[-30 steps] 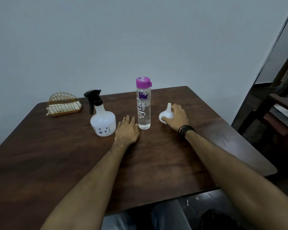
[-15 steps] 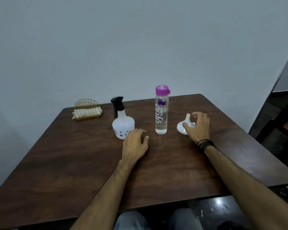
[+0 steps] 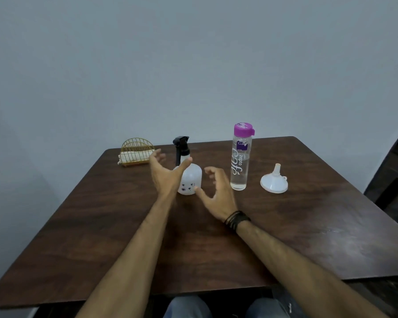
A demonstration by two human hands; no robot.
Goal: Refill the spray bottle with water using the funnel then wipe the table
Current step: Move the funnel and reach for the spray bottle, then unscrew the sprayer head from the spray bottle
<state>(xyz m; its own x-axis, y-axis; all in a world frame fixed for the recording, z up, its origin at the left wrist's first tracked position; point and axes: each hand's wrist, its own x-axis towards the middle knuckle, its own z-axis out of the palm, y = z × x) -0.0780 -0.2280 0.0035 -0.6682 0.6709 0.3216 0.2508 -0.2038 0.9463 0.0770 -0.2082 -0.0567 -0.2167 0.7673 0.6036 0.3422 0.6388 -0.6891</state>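
Now, from the head view, the spray bottle (image 3: 190,177) stands upright on the brown table (image 3: 124,237), flanked by both hands. At its nine o'clock the left hand (image 3: 168,172) is spread wide, holding nothing; at its four o'clock the right hand (image 3: 217,195) curls loosely, also empty. A water bottle (image 3: 240,159) and an upturned funnel (image 3: 274,181) stand at three o'clock, a wire holder (image 3: 136,151) at ten

A single wide-angle head view looks forward and down over the dark wooden table (image 3: 308,237) toward a plain grey wall (image 3: 193,65), near enough that both forearms reach in from the bottom edge
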